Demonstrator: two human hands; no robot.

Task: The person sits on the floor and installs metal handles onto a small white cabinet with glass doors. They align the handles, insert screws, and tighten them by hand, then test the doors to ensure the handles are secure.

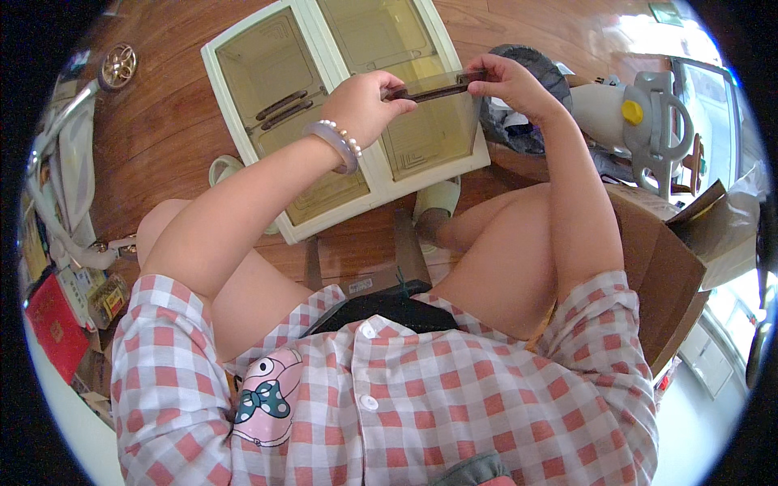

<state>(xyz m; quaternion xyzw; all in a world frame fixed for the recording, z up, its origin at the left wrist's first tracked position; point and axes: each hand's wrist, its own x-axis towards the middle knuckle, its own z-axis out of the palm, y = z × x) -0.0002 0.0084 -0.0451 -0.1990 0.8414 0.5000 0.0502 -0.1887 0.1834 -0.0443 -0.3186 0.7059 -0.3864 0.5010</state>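
A plastic cabinet frame (pixel 377 191) with pale rims and smoky translucent door panels lies before me, tilted across the floor. On its left panel are two dark brown handles (pixel 284 110) side by side. My left hand (pixel 364 109), with a bangle and a beaded bracelet on the wrist, pinches one end of a dark brown bar (pixel 434 93). My right hand (pixel 501 82) pinches the bar's other end. A clear smoky panel (pixel 456 121) seems to hang from the bar over the cabinet's right part; its exact edges are hard to tell.
A black plastic bag (pixel 526 136) and a grey plastic piece with a yellow knob (pixel 659 130) lie at the right, near an open cardboard box (pixel 656 273). A metal-framed wheeled item (pixel 64 140), a jar (pixel 108 301) and a red packet (pixel 58 328) are at the left.
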